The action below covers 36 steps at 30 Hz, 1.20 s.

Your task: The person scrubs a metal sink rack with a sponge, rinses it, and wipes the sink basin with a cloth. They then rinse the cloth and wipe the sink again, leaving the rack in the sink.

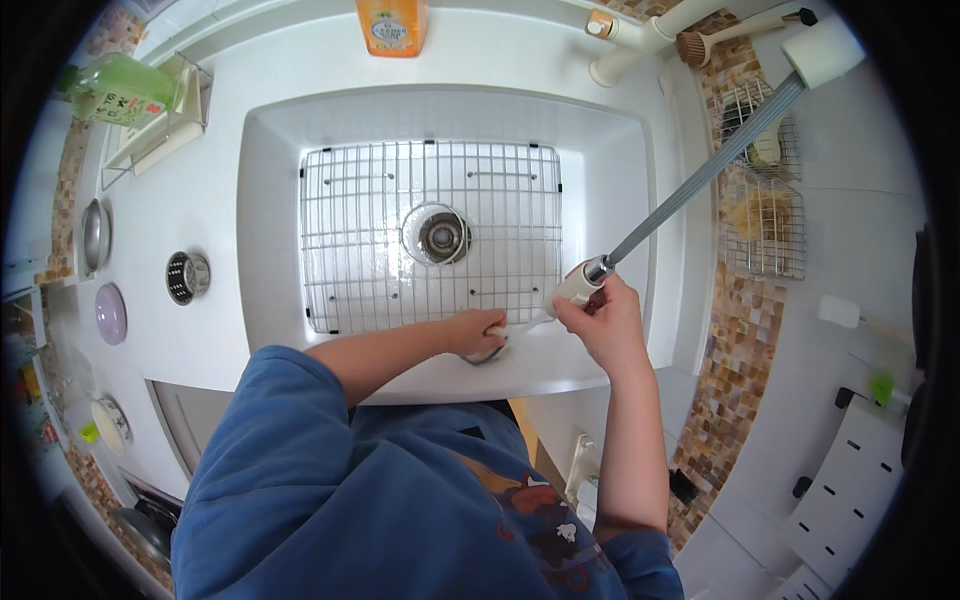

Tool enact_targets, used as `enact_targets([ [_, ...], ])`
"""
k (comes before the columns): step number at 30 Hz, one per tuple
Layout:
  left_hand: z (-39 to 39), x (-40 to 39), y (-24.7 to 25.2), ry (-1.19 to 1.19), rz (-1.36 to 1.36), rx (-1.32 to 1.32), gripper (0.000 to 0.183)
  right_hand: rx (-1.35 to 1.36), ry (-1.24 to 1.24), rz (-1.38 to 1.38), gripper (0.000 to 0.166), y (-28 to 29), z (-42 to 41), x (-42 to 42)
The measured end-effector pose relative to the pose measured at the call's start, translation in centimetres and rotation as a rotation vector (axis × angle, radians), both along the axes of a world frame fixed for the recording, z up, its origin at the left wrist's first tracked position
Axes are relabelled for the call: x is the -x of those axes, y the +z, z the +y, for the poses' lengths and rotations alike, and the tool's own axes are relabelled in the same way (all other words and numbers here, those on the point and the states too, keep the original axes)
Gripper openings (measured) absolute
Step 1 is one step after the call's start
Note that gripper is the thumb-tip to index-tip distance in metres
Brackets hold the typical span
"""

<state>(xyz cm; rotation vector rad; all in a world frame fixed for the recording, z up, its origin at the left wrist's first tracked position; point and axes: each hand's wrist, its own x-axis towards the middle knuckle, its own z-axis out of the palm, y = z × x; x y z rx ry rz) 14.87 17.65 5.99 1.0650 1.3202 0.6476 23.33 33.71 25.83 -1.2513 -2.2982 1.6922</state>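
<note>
My right hand (604,311) is closed around a white pull-out faucet spray head (571,291), joined by a grey ribbed hose (705,169) to the white faucet (821,52) at the upper right. A thin stream, apparently water, leaves the spray head toward my left hand (480,332). That hand grips a small white item with a dark edge (487,352) at the front wall of the white sink (259,225); it is partly hidden and blurred, so its kind is unclear. A wire grid (510,225) lies in the sink around the drain (442,236).
An orange cleaner bottle (391,28) stands behind the sink. Left of it are a green bottle (127,86) on a wire rack, a metal strainer basket (187,277) and a purple lid-like disc (111,313). Wire baskets (765,229) and a brush (694,49) are at the right.
</note>
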Motion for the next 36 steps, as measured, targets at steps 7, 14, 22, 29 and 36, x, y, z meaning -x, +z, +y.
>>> enact_targets([
  [7, 4.0, 0.2, 2.6, 0.56, -0.214, 0.094, 0.017, -0.023, -0.017, 0.067, 0.024, -1.3, -1.8, 2.2],
  [14, 2.2, 4.1, 3.9, 0.669, -0.377, 0.187, 0.049, -0.032, -0.036, 0.101, 0.026, -2.8, -2.7, 4.9],
  [22, -4.5, 8.3, 4.7, 0.958, 0.077, 0.099, 0.055, 0.27, 0.066, 0.16, 0.024, -5.1, -6.9, 7.1],
  [29, -12.6, 9.9, 2.4, 0.959, 0.384, 0.228, 0.035, 0.507, 0.157, 0.229, 0.021, -5.2, -13.1, 14.9],
  [36, -17.5, 11.7, 2.4, 0.939, 0.321, 0.377, 0.029, 0.599, -0.105, 0.399, 0.026, -3.5, -15.0, 21.1],
])
